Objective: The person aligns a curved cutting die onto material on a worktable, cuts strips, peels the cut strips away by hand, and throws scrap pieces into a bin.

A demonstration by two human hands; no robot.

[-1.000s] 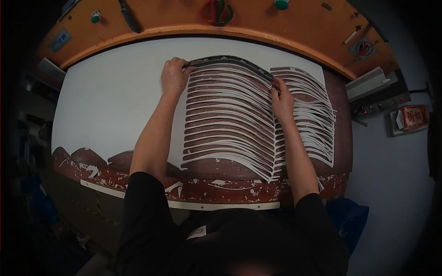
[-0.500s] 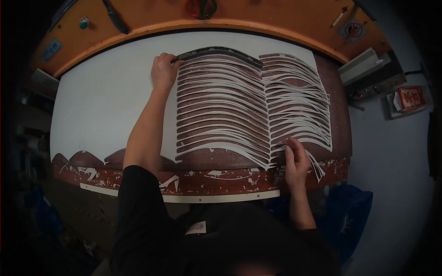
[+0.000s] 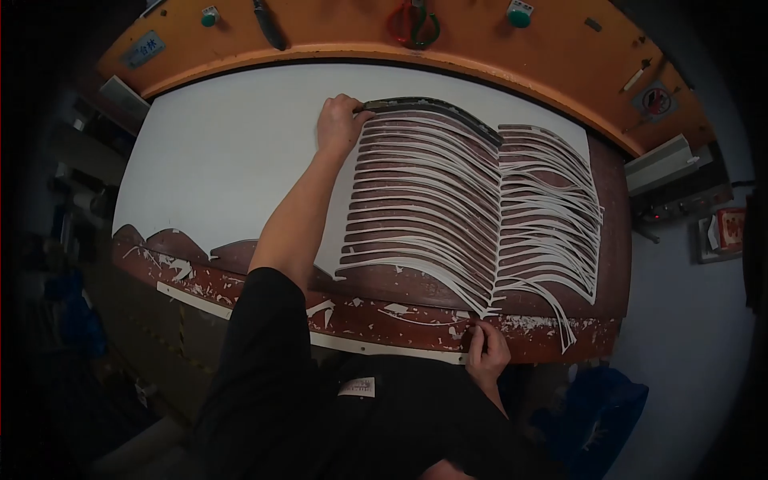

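Note:
My left hand (image 3: 342, 126) grips the left end of a long, dark, curved cutting die (image 3: 436, 106). The die lies at the top of a column of curved slots cut out of a white sheet (image 3: 232, 144). Thin white strips of the sheet (image 3: 424, 188) remain between the slots, with the brown board (image 3: 612, 232) showing through. Down at the front edge, my right hand (image 3: 488, 352) is closed, thumb and fingertips together beside the lower tip of the strips. What it pinches, if anything, is hidden.
White scraps (image 3: 396, 309) litter the board's front ledge. An orange machine beam (image 3: 336, 36) spans the back, with red-and-green-handled scissors (image 3: 414, 28) on it. A blue bag (image 3: 596, 432) stands at lower right, and a red box (image 3: 730, 230) farther right.
My right hand has come down from the loose strips to the front edge, and its fingers have closed. My left hand stays on the die. The whole view has shifted and turned.

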